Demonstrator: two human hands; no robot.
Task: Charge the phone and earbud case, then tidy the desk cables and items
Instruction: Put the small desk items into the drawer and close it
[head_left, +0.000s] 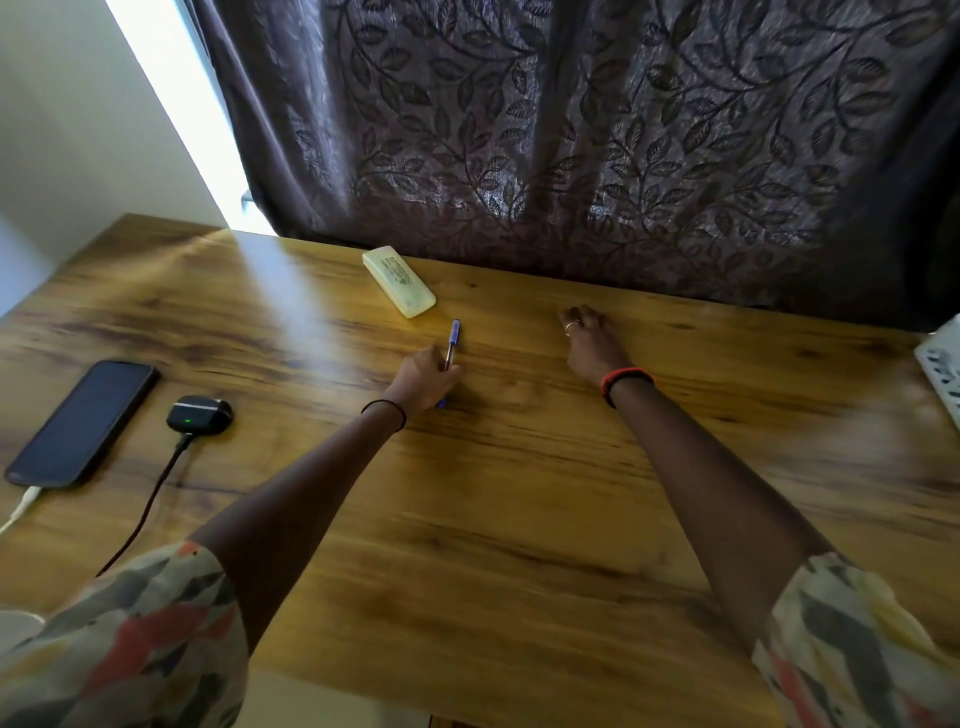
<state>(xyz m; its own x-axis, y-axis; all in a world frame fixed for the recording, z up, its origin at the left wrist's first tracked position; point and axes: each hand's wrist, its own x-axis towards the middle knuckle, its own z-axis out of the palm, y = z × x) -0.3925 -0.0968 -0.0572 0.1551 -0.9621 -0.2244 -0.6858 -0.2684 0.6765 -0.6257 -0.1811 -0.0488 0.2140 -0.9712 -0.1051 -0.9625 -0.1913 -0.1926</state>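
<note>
A black phone (85, 421) lies at the desk's left with a white cable (21, 506) plugged into its near end. Beside it sits a black earbud case (200, 414) showing a green light, a black cable (150, 499) plugged into it. My left hand (423, 376) grips a blue pen (453, 340) near the desk's middle; the pen's far end sticks out past the fingers. My right hand (584, 338) rests on the wood to the right with fingers curled under, and I cannot see anything in it. A pale yellow case (399, 280) lies at the back.
The wooden desk (519, 493) runs under a dark leaf-patterned curtain (571, 130) along its back edge. A white perforated basket (943, 364) pokes in at the right edge. A pale wall stands at the left.
</note>
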